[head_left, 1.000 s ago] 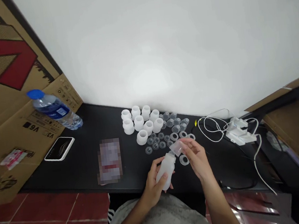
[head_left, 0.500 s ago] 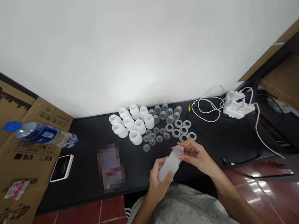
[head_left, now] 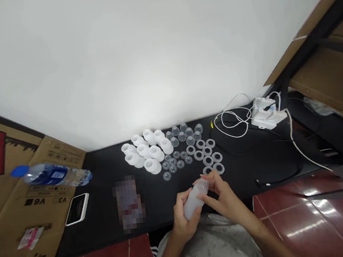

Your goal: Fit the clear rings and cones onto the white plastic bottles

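A small frosted white baby bottle (head_left: pixel 193 202) lies tilted in front of my body, its top pointing up and right. My left hand (head_left: pixel 183 219) is wrapped around its lower part. Over the bottle's top sits a clear domed cap (head_left: pixel 202 185), and my right hand (head_left: pixel 218 193) pinches it between thumb and fingers. Just beyond my hands are several flat translucent rings (head_left: pixel 208 160). To their left lie several small clear teats (head_left: pixel 180 164). Behind these stand several clear domed caps (head_left: pixel 182 136), with several white bottle bodies (head_left: pixel 143 150) at the left.
The black table (head_left: pixel 102 169) meets a white wall. At the left are a water bottle (head_left: pixel 56 174), a cardboard box (head_left: pixel 50 208), a phone (head_left: pixel 77 208) and a blurred packet (head_left: pixel 129 203). A white power strip (head_left: pixel 264 113) with tangled cables (head_left: pixel 233 115) lies at the right.
The view has tilted and shifted slightly. My right-hand fingers have moved a little around the clear cap. Both hands stay on the bottle, and the laid-out parts keep their places.
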The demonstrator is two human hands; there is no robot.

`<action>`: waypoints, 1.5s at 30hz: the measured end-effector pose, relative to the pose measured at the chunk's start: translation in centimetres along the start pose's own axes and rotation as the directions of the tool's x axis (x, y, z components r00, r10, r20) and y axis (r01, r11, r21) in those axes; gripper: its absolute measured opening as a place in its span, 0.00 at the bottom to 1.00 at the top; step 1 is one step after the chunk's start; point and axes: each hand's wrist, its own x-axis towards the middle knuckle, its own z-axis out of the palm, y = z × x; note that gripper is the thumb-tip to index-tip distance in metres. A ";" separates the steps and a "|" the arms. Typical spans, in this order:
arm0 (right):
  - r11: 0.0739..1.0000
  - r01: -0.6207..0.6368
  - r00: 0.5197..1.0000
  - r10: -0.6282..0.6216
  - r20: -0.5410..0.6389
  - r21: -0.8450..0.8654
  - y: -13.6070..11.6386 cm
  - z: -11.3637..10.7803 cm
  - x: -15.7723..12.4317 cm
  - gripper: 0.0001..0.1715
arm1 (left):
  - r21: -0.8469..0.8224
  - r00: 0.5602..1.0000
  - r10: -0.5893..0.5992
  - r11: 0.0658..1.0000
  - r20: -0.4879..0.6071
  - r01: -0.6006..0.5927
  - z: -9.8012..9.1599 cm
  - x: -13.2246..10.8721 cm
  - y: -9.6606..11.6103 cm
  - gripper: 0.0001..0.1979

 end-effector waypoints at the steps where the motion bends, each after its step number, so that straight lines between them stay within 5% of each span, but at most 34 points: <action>1: 1.000 0.029 0.999 -0.029 -0.028 -0.007 0.5 0.5 -0.4 0.25 | 0.004 1.000 0.024 1.000 -0.008 -0.024 0.1 0.0 0.0 0.27; 7: 0.994 0.113 0.976 -0.111 -0.189 -0.001 1.6 2.5 -1.8 0.27 | 0.308 0.980 0.192 0.931 0.045 -0.196 -0.4 0.5 2.4 0.26; 11: 0.993 0.116 0.989 -0.113 -0.090 0.028 1.3 2.3 -1.4 0.31 | 0.472 0.966 0.246 0.844 0.078 -0.253 -2.9 0.6 4.4 0.25; 14: 0.989 0.142 0.989 -0.144 -0.037 -0.033 1.6 2.0 -0.4 0.30 | 0.501 0.955 0.275 0.845 -0.111 -0.185 -5.1 0.5 4.4 0.20; 17: 0.963 0.189 0.979 -0.200 -0.042 -0.194 1.6 2.2 1.5 0.20 | 0.514 0.872 0.267 0.858 -0.410 -0.021 -7.0 1.0 3.6 0.17; 20: 0.855 0.350 0.933 -0.355 0.060 -0.382 0.6 3.4 4.3 0.18 | 0.458 0.800 0.187 0.881 -0.570 0.120 -8.5 2.3 2.8 0.23; 26: 0.520 0.492 0.860 -0.414 0.298 -0.699 -2.3 8.4 10.9 0.23 | 0.404 0.815 0.102 0.899 -0.571 0.171 -9.3 5.3 2.2 0.29; 30: 0.383 0.519 0.846 -0.356 0.396 -0.764 -2.3 10.6 13.7 0.09 | 0.387 0.812 0.130 0.914 -0.569 0.124 -9.0 6.0 2.5 0.39; 33: 0.401 0.561 0.821 -0.379 0.426 -0.724 -2.0 10.1 13.5 0.04 | 0.470 0.749 0.259 0.879 -0.610 0.078 -9.1 5.3 2.9 0.43; 38: 0.644 0.553 0.825 -0.513 0.238 -0.529 -2.8 6.0 9.4 0.10 | 0.753 0.568 0.655 0.652 -0.498 -0.091 -8.6 2.5 2.9 0.32; 41: 0.713 0.503 0.853 -0.502 0.146 -0.489 -3.2 4.1 7.3 0.08 | 0.769 0.612 0.699 0.600 -0.371 -0.219 -7.1 1.6 3.0 0.26; 45: 0.699 0.504 0.852 -0.499 0.160 -0.507 -2.8 4.6 6.5 0.08 | 0.743 0.693 0.667 0.604 -0.272 -0.289 -4.9 2.0 3.7 0.29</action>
